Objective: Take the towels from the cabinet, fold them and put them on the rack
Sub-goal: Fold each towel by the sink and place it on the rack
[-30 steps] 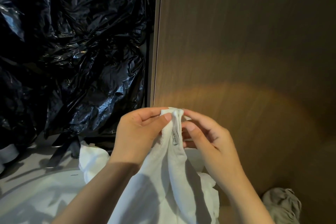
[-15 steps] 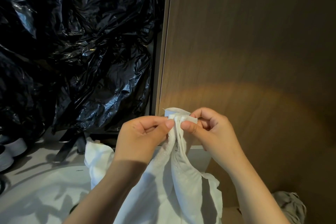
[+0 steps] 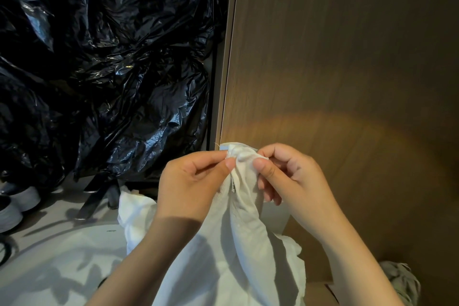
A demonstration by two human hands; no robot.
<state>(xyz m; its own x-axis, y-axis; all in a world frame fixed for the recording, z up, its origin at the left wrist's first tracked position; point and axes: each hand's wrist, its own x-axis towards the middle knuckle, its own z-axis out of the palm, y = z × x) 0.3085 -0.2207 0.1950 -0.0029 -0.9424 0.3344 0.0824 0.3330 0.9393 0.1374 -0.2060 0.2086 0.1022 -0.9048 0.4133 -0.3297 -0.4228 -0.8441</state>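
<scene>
Towel: I see a white towel held up in front of a wood panel, its top edge bunched between both hands and the rest hanging in loose folds.
Left hand: the left hand pinches the top edge between thumb and forefinger.
Right hand: the right hand, fingers curled, pinches the same edge just beside the left.
Handling: I judge the towel light, soft and limp. It should sag wherever it is not supported, and a firm pinch should neither harm it nor slip.
Hold: I would work along the hem to its corners. A small label below the left thumb marks that edge.
Surface: a pale surface lies lower left, sunlit and crossed by shadows. I cannot tell what it is.
Room: crumpled black bags fill the left, shoes sit at the left edge, and a grey cloth lies lower right. No rack is in view.
</scene>
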